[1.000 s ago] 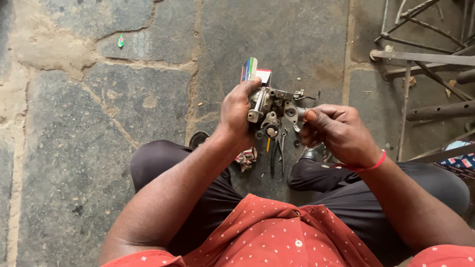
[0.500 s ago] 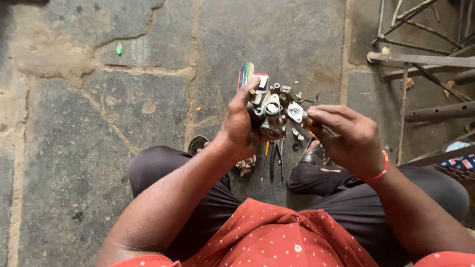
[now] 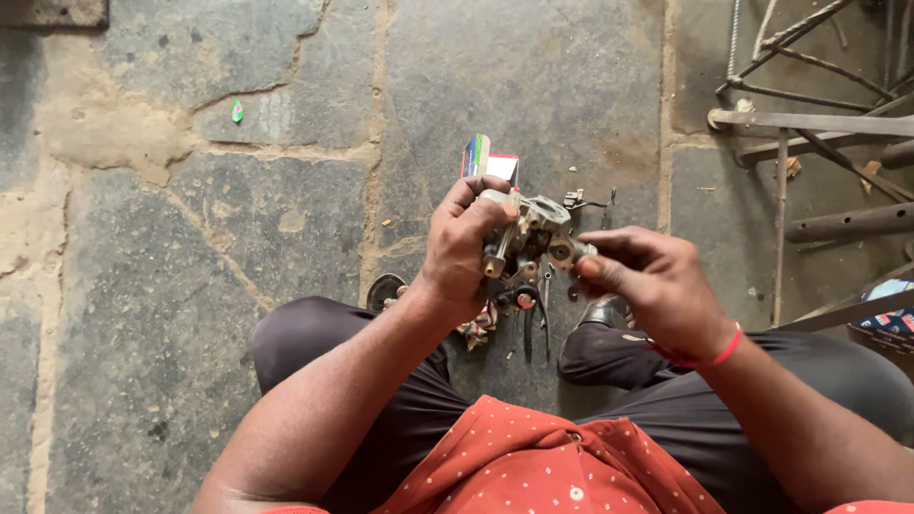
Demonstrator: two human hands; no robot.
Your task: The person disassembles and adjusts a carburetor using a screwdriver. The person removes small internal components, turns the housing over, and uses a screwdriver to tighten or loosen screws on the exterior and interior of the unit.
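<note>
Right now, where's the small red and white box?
In the head view, the small red and white box stands on the stone floor just above centre, directly beyond the left hand and the metal part it holds.

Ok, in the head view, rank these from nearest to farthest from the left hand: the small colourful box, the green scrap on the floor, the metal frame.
From the left hand:
1. Small colourful box, just beyond the fingers, on the floor.
2. Green scrap, up left on the stone.
3. Metal frame, far right.

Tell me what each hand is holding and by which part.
The left hand wraps around the left side of a small grey metal engine part. The right hand pinches its right end with the fingertips.
</note>
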